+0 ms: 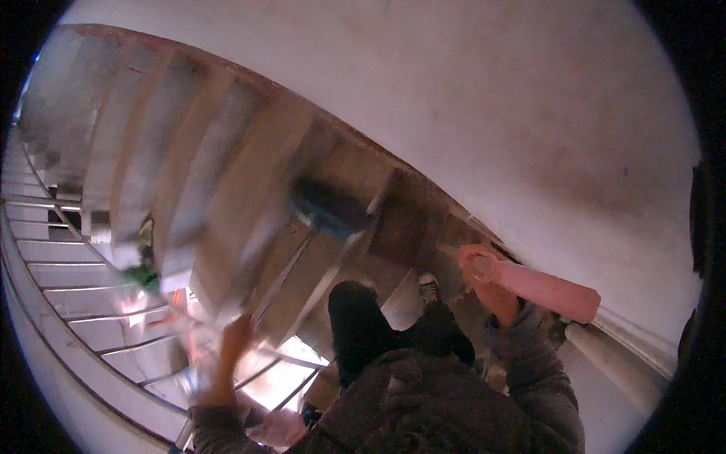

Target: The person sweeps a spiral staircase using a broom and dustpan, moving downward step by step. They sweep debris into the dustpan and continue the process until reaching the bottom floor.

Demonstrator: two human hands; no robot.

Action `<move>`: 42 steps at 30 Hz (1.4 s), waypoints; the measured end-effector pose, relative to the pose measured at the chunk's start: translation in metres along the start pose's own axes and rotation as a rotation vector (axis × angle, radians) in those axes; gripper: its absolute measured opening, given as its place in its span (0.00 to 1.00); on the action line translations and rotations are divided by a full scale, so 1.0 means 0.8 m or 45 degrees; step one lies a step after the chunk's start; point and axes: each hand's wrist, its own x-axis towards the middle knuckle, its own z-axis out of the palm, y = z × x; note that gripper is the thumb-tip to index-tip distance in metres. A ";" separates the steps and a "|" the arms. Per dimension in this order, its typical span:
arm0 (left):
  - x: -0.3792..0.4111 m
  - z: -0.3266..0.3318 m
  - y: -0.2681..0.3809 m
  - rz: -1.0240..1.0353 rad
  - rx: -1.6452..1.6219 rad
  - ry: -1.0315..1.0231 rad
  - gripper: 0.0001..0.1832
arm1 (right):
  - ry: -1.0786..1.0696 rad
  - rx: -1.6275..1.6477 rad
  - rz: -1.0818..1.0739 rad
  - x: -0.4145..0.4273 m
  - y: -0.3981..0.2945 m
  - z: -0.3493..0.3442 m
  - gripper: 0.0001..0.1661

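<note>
My left hand (237, 332), blurred, is closed around what looks like a thin metal handle (283, 278). The handle runs up to a dark, blue-edged head (332, 210) over the stairs; blur hides whether this is a broom, a mop or a dustpan. In my right hand (494, 295) is a pink cylindrical bottle (547, 289) with a round loop at one end, tilted and close to the wall. Some fingers of that hand are hidden behind the bottle.
Curving stone stairs (227, 170) fill the left and middle. A metal railing (62, 318) bends along the left side. The pale wall (482, 102) borders the steps, with a pale pipe (612, 363) at lower right. My shoe (429, 286) rests on a step.
</note>
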 end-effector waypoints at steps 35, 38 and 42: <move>0.104 0.027 -0.052 0.274 0.209 0.124 0.15 | 0.210 0.374 -0.009 -0.010 0.015 0.047 0.06; 0.051 -0.006 -0.064 0.245 0.324 -0.081 0.16 | 0.154 -0.135 -0.072 -0.003 -0.018 0.046 0.06; 0.007 -0.082 0.005 -0.001 0.110 0.013 0.15 | 0.158 -0.210 -0.082 -0.005 -0.012 0.040 0.08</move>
